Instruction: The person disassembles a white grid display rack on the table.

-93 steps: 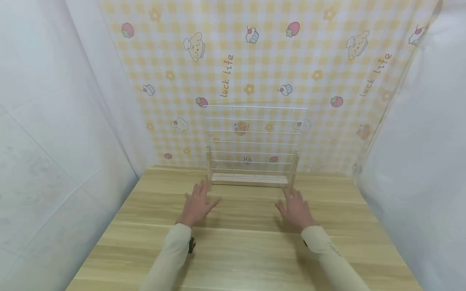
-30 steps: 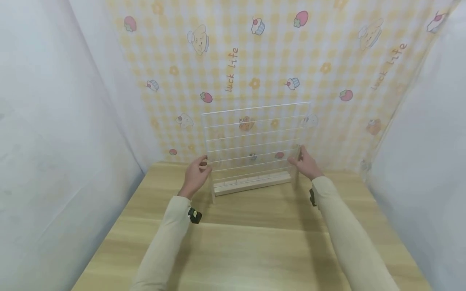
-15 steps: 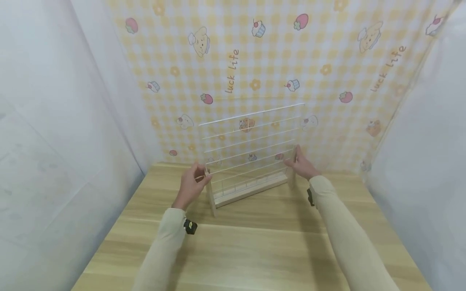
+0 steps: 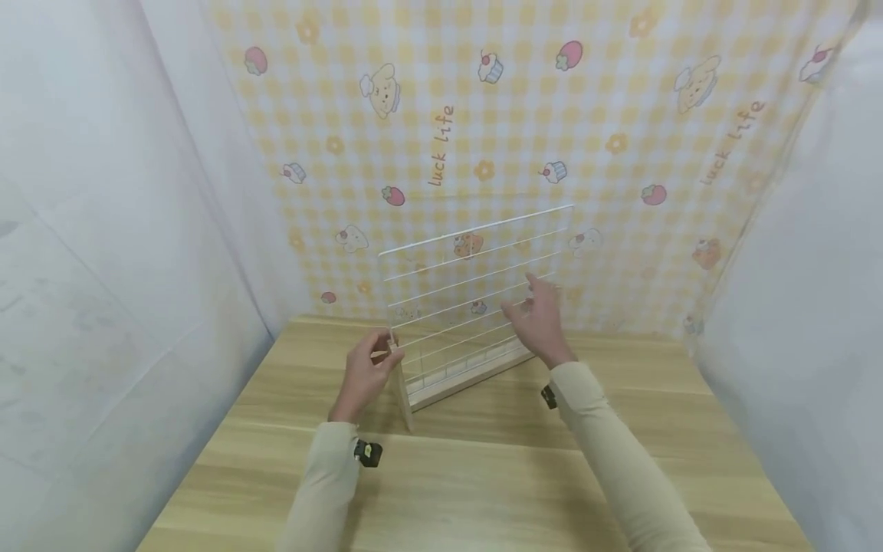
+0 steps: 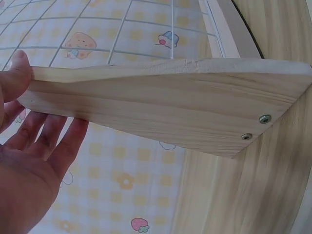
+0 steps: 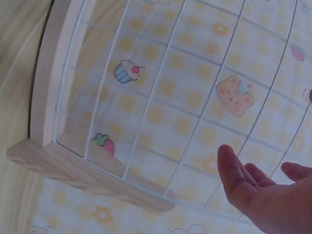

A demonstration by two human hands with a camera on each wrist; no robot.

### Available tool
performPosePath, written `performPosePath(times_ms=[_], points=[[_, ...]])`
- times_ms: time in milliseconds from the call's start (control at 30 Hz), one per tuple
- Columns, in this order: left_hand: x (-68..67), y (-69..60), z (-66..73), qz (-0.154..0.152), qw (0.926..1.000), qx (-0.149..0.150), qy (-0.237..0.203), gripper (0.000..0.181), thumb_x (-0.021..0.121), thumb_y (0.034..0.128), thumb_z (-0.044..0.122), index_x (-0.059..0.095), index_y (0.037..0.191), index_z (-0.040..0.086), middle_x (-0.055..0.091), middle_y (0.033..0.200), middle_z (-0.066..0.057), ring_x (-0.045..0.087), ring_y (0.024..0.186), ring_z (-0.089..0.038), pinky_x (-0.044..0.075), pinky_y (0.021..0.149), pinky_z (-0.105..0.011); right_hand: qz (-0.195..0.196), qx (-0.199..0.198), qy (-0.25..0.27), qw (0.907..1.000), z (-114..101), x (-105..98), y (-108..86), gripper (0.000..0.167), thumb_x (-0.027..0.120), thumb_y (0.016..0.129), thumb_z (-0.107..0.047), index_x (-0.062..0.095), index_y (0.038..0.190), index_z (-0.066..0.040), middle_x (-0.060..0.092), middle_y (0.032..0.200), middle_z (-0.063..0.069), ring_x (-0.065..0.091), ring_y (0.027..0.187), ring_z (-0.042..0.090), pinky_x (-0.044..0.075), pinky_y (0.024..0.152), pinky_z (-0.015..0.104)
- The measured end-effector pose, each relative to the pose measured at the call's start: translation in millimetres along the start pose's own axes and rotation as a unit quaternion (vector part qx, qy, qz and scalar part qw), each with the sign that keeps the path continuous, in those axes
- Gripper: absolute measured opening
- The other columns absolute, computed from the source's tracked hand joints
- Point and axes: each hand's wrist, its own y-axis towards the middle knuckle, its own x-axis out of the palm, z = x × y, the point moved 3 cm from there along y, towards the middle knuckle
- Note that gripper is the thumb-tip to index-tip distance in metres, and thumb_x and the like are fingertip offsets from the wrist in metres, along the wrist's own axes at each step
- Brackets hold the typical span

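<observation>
A wire rack with a white grid point(image 4: 476, 287) stands upright on a wooden base point(image 4: 469, 377), its left end angled nearer to me. My left hand point(image 4: 362, 376) grips the top of the left wooden side panel point(image 4: 402, 391), thumb on one edge and fingers on the other, as the left wrist view shows on the panel point(image 5: 161, 102). My right hand point(image 4: 541, 318) is in front of the grid's right part, fingers spread and holding nothing. In the right wrist view this hand point(image 6: 268, 195) is beside the grid, off the right side panel point(image 6: 97, 180).
The rack stands on a wooden table point(image 4: 469, 483). Behind it hangs a yellow checked cloth point(image 4: 524, 130) with cartoon prints. White sheets flank the table on the left point(image 4: 103, 230) and right point(image 4: 793, 307).
The rack's left end has swung toward me, with my left hand gripping it. My right hand, which held the right side panel, has let go and moved left in front of the grid.
</observation>
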Motion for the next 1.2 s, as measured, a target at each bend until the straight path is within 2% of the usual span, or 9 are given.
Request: performPosePath(times_ms=[100, 233, 400, 600, 767, 1033, 1200], points=[[-0.6, -4.5, -0.1, 0.004, 1.0000, 0.003, 0.003, 0.024, 0.071, 0.0946, 0.018, 0.061, 0.116, 0.014, 0.064, 0.114, -0.013, 0.063, 0.108, -0.027, 0.057, 0.103, -0.049, 0.016, -0.043, -0.015, 0.9988, -5, 10, -3.3, 0.081, 0.068, 0.094, -0.027, 0.024, 0.158, -0.006, 0.037, 0.151, 0.028, 0.050, 0.127, 0.048, 0.050, 0.104, 0.060], [0.5, -10.5, -3.0, 0.009, 0.9999, 0.000, 0.012, 0.025, 0.071, 0.0940, 0.015, 0.061, 0.117, 0.013, 0.065, 0.113, -0.012, 0.063, 0.106, -0.026, 0.057, 0.101, -0.049, 0.017, -0.034, -0.061, 0.9974, -6, 21, -7.0, 0.083, 0.071, 0.092, -0.034, 0.026, 0.159, -0.013, 0.039, 0.156, 0.022, 0.053, 0.127, 0.044, 0.052, 0.101, 0.060], [4.5, -14.3, -6.0, 0.017, 0.9998, 0.005, 0.014, 0.027, 0.071, 0.0935, 0.013, 0.061, 0.119, 0.012, 0.065, 0.118, -0.015, 0.063, 0.108, -0.027, 0.057, 0.100, -0.051, 0.008, -0.020, -0.044, 0.9988, -2, 35, -5.1, 0.087, 0.073, 0.090, -0.034, 0.024, 0.160, -0.015, 0.036, 0.157, 0.022, 0.046, 0.134, 0.042, 0.045, 0.108, 0.063], [7.4, -12.0, -4.1, 0.026, 0.9994, 0.017, 0.012, 0.029, 0.071, 0.0936, 0.015, 0.061, 0.120, 0.012, 0.065, 0.118, -0.016, 0.063, 0.109, -0.029, 0.058, 0.100, -0.049, 0.048, -0.050, -0.027, 0.9972, -3, 45, 1.6, 0.085, 0.075, 0.089, -0.030, 0.027, 0.158, -0.015, 0.033, 0.156, 0.025, 0.036, 0.142, 0.044, 0.035, 0.117, 0.066], [6.5, -12.2, -0.9, 0.030, 0.9995, 0.013, 0.005, 0.028, 0.071, 0.0940, 0.015, 0.061, 0.120, 0.012, 0.064, 0.116, -0.016, 0.062, 0.110, -0.030, 0.057, 0.101, -0.052, 0.072, -0.065, -0.023, 0.9950, -5, 51, 9.4, 0.083, 0.076, 0.088, -0.027, 0.030, 0.157, -0.017, 0.031, 0.155, 0.028, 0.036, 0.141, 0.049, 0.039, 0.111, 0.070], [7.5, -10.6, -1.0, 0.038, 0.9990, 0.019, 0.012, 0.027, 0.071, 0.0934, 0.011, 0.061, 0.119, 0.011, 0.064, 0.115, -0.014, 0.064, 0.110, -0.031, 0.057, 0.101, -0.051, 0.101, -0.077, -0.021, 0.9917, 0, 56, 20.8, 0.083, 0.079, 0.085, -0.025, 0.035, 0.155, -0.020, 0.041, 0.149, 0.025, 0.039, 0.139, 0.042, 0.040, 0.112, 0.064], [8.3, -7.4, 1.6, 0.045, 0.9988, 0.021, 0.005, 0.028, 0.071, 0.0932, 0.011, 0.061, 0.119, 0.010, 0.063, 0.115, -0.017, 0.063, 0.108, -0.029, 0.057, 0.102, -0.051, 0.112, -0.097, -0.018, 0.9887, 5, 53, 24.8, 0.084, 0.082, 0.083, -0.022, 0.037, 0.154, -0.021, 0.042, 0.143, 0.028, 0.045, 0.131, 0.044, 0.046, 0.108, 0.062]])
